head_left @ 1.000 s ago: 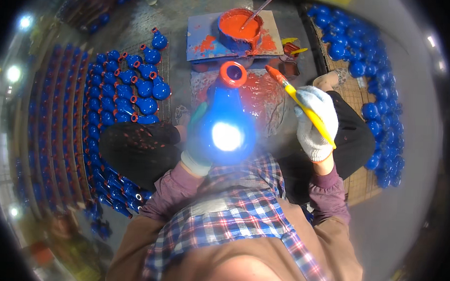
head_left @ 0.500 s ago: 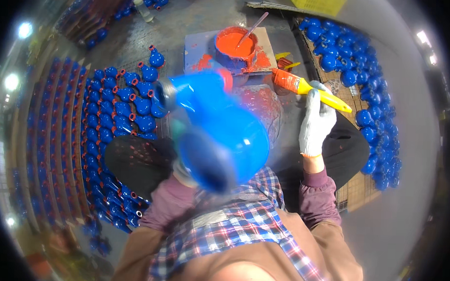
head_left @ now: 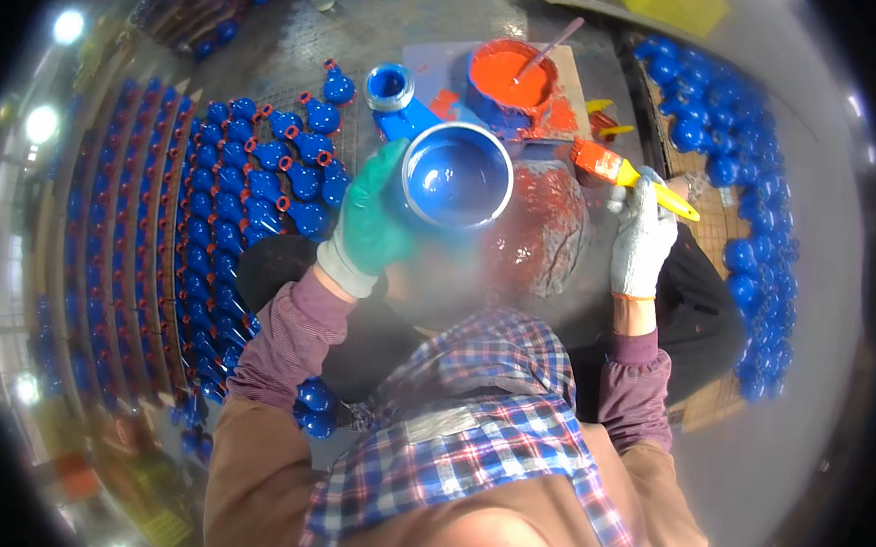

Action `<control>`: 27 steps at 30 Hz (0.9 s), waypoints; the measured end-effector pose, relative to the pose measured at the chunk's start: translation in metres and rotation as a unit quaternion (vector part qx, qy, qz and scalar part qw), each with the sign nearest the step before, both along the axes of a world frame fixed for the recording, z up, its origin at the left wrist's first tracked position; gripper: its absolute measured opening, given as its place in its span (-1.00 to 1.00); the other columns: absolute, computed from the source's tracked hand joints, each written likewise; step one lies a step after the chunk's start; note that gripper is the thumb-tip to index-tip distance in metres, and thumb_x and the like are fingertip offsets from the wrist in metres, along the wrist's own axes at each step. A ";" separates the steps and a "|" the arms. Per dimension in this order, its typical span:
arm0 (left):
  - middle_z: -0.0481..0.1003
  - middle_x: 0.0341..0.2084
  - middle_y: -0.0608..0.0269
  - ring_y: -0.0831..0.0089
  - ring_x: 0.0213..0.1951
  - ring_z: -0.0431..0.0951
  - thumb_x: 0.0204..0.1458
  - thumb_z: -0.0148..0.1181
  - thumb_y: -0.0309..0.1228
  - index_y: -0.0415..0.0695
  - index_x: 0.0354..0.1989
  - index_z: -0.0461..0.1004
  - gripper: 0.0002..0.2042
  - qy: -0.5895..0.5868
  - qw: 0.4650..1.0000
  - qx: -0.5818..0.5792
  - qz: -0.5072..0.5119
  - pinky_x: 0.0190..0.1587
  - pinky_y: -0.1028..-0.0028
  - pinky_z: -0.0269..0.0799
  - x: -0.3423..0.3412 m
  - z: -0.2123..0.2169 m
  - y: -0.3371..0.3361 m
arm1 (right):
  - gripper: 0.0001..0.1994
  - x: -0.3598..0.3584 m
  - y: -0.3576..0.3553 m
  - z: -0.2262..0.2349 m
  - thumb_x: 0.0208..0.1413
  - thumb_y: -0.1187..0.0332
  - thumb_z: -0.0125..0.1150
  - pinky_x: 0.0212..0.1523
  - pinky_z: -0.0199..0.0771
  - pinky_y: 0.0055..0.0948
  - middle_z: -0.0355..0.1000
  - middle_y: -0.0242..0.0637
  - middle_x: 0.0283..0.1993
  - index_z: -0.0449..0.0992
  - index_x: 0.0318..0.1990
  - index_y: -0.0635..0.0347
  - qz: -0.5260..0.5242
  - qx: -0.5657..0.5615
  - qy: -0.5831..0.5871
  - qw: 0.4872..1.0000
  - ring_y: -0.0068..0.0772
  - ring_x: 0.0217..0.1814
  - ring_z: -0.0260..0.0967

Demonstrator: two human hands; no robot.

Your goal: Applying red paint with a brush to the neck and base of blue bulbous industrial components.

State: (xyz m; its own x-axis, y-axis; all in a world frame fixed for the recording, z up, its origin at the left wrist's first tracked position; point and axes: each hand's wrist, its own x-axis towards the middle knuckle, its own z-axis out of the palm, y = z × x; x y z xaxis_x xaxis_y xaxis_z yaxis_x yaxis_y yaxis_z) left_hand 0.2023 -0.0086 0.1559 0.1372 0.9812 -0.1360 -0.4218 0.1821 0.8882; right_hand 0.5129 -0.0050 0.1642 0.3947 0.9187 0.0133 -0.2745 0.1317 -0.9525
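My left hand, in a green glove, grips a blue pipe-shaped casting with two round openings. Its wide blue mouth faces up toward me and its small ring end points away. My right hand, in a white glove, holds a yellow-handled paintbrush with orange-red bristles, just right of the casting. Beyond them stands a round tub of orange-red paint with a stir stick in it, on a paint-smeared board.
Rows of blue castings with red-painted rings cover the floor at left, and more blue castings lie at right. A paint-stained round work surface is below the casting. Two blue castings sit by my left elbow.
The casting has turned in my left hand: its red-ringed end pointed away, then it swung, and now its wide blue mouth faces up. The brush moved slightly right and away.
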 end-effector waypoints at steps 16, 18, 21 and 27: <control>0.25 0.24 -0.28 -0.44 0.06 0.42 0.06 -0.02 0.33 -0.11 0.40 0.07 -0.10 -0.373 0.909 -0.179 -0.043 -0.12 -0.24 0.54 -0.016 -0.010 0.052 | -0.68 -0.026 0.079 -0.018 0.28 0.28 0.17 -0.44 0.33 -0.67 0.49 -0.34 -0.34 0.48 0.05 0.33 -0.001 -0.048 -0.110 0.993 -0.68 -0.43 0.36; 0.23 0.26 -0.28 -0.48 0.17 0.30 0.08 -0.04 0.32 -0.12 0.41 0.05 -0.11 -0.415 0.885 -0.207 -0.026 -0.05 -0.28 0.49 -0.012 -0.004 0.050 | -0.68 -0.024 0.092 -0.018 0.27 0.27 0.19 -0.41 0.37 -0.65 0.51 -0.32 -0.32 0.50 0.04 0.33 0.009 -0.040 -0.166 0.985 -0.66 -0.39 0.39; 0.26 0.24 -0.26 -0.45 0.19 0.28 0.12 -0.07 0.29 -0.16 0.40 0.06 -0.14 -0.454 0.861 -0.230 -0.017 -0.05 -0.30 0.48 -0.015 0.002 0.044 | -0.71 -0.018 0.123 -0.046 0.20 0.30 0.25 -0.19 0.47 -0.50 0.57 -0.26 -0.24 0.56 -0.07 0.36 -0.044 0.045 -0.327 0.943 -0.51 -0.25 0.48; 0.43 0.04 -0.28 -0.18 -0.18 0.61 0.11 -0.01 0.27 -0.19 0.31 0.17 -0.19 -0.313 0.923 -0.219 0.041 -0.33 0.02 0.67 -0.012 0.004 0.034 | -0.70 -0.031 0.163 -0.062 0.15 0.26 0.29 -0.15 0.48 -0.45 0.58 -0.19 -0.24 0.55 -0.12 0.35 -0.017 0.044 -0.330 0.943 -0.44 -0.23 0.52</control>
State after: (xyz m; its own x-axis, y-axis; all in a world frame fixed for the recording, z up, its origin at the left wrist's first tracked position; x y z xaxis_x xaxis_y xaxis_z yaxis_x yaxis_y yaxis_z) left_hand 0.1904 0.0258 0.1595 0.2501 0.8620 -0.4410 -0.8559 0.4097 0.3155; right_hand 0.4822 0.1584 0.1018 0.3015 0.8897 0.3428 0.3807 0.2173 -0.8988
